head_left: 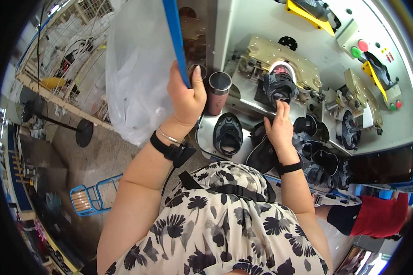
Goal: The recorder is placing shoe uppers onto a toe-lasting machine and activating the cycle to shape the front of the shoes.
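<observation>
Head view: a dark shoe [279, 87] sits in the machine [305, 69], just ahead of the nearer right hand [280, 131], its long axis pointing away; fingertips touch its near end, thumb spread apart. The left hand [186, 98] clasps a blue bar [175, 39].

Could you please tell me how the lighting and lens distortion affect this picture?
Head view: dark fisheye corners frame the scene, and straight edges bow near the rim; head view: the light strip at upper right glares white; head view: the left hand and right hand look reasonably sharp.
</observation>
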`<state>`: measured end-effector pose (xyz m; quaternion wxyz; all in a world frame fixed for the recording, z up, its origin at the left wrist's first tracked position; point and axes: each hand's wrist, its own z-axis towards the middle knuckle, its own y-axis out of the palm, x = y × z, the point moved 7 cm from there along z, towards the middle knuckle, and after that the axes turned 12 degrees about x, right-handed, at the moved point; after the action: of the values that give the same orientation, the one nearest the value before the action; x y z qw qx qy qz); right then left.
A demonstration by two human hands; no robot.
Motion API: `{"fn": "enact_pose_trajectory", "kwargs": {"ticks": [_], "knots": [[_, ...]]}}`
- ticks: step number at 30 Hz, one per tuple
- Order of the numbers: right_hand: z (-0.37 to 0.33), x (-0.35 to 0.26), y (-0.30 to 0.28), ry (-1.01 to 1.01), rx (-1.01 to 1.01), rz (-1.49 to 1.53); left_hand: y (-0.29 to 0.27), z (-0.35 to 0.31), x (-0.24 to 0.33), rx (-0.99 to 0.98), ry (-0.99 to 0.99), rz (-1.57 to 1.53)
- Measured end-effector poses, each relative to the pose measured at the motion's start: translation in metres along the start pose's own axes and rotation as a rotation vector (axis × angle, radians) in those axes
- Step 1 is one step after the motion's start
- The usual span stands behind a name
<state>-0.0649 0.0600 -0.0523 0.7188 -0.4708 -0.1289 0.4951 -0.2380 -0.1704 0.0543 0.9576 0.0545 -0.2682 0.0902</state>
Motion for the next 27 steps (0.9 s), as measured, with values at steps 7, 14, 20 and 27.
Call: {"fn": "enact_pose_trajectory", "kwargs": {"ticks": [7,14,20,27], "knots": [[-0.003,-0.001,0.002,-0.013,-0.013,0.03,-0.002,0.001,-0.004,-0.023,0.023,-0.053],[-0.004,0.0,-0.003,-0.012,-0.009,0.054,0.001,0.0,-0.005,-0.044,-0.025,-0.081],[-0.005,-0.001,-0.012,-0.068,0.03,0.018,-0.002,0.001,-0.003,-0.066,-0.049,-0.055],[-0.006,-0.002,-0.017,-0.081,0.04,0.009,-0.005,0.004,-0.001,-0.036,-0.05,-0.058]]}}
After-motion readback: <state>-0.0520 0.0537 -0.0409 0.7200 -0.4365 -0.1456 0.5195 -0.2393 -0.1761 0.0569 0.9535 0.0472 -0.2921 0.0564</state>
